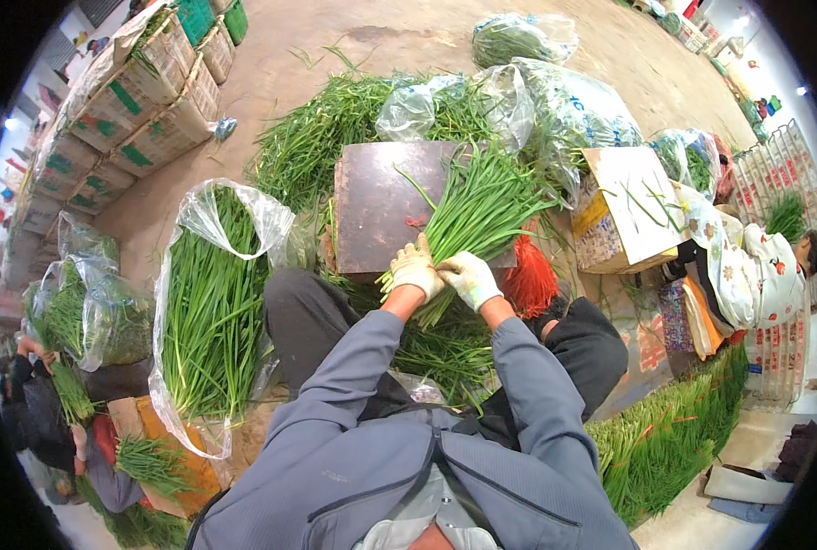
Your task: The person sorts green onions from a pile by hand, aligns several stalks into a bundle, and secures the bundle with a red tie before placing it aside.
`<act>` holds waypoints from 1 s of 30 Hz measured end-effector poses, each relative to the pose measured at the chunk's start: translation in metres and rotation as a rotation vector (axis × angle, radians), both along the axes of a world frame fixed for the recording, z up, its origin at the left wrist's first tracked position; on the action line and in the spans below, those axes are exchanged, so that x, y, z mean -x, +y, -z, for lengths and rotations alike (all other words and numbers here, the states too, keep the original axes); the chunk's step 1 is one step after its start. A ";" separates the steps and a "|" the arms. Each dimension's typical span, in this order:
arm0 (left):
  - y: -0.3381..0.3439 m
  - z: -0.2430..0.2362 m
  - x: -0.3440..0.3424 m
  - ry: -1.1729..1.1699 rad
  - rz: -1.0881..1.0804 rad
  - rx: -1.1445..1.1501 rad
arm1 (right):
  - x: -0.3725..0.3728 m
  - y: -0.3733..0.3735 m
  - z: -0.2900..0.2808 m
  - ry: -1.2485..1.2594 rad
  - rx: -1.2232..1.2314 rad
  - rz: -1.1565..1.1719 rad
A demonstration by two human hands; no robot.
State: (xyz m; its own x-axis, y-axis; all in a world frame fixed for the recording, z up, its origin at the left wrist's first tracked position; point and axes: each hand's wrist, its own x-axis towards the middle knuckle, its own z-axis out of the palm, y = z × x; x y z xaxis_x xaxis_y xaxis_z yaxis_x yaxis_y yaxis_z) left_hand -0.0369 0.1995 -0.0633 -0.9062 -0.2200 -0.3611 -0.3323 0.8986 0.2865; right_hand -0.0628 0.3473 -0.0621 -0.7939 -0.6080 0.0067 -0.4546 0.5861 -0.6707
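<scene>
While two gloved hands (415,268) (469,279) clasp one green bunch (482,213), one board (376,211) beneath, one red hank (529,280) beside

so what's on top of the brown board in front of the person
On the brown board: a bit of red string, with a green bunch held across its right side. Anything beneath the bunch is covered from view.

Bunched green stalks (484,209) across a dark board (379,197)

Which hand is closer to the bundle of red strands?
Right: the right hand is just left of the red strands; the left hand is farther left, beyond the right.
</scene>
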 end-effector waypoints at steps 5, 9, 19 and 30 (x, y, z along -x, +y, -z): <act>-0.015 -0.020 0.017 -0.165 0.136 -0.395 | 0.002 0.019 0.012 -0.027 -0.003 0.124; -0.071 0.002 0.051 -0.073 -0.158 -0.720 | 0.002 0.011 0.005 -0.011 -0.010 0.103; -0.043 0.055 0.078 0.245 -0.537 -0.309 | 0.003 0.015 0.010 -0.055 -0.023 0.091; -0.056 0.062 0.081 0.143 -0.626 -0.700 | 0.005 0.002 0.004 -0.062 -0.009 0.101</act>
State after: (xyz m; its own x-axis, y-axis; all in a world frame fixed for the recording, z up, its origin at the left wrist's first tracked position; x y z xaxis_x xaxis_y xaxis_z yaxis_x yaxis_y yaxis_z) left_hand -0.1178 0.1439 -0.1249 -0.7427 -0.4567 -0.4897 -0.6157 0.1782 0.7676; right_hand -0.0676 0.3491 -0.0665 -0.8500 -0.5244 -0.0493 -0.3505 0.6330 -0.6903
